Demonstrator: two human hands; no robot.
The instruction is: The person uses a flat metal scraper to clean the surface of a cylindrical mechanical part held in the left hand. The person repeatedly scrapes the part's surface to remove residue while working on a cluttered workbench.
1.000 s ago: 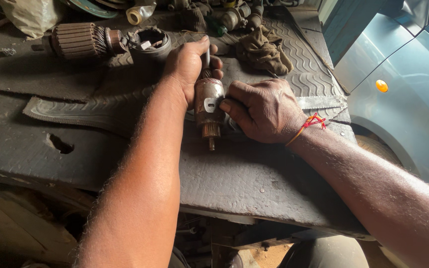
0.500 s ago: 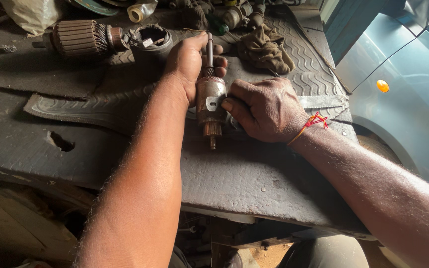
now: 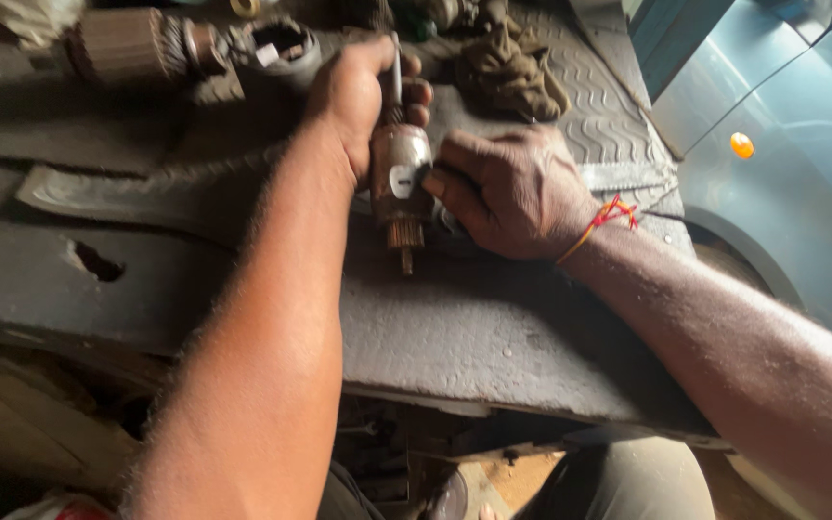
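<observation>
A small metal motor part (image 3: 400, 178), a grey cylinder with a toothed pinion and thin shaft pointing toward me, lies on a dark rubber mat (image 3: 493, 337). My left hand (image 3: 358, 91) is wrapped around its far end, fingers closed over a thin shaft. From the right, my right hand (image 3: 512, 188) presses against the cylinder's side, fingers curled on it; a red thread circles that wrist. What is under my right palm is hidden.
A ribbed motor armature (image 3: 132, 46) and a round metal housing (image 3: 276, 48) lie at the back left. A dirty rag (image 3: 507, 67) sits at the back. A grey-blue car body (image 3: 782, 164) stands close on the right. The mat has a hole (image 3: 98, 262) at left.
The view has shifted slightly, with the parts sitting a little higher in the picture. Both hands keep the same grip on the motor part.
</observation>
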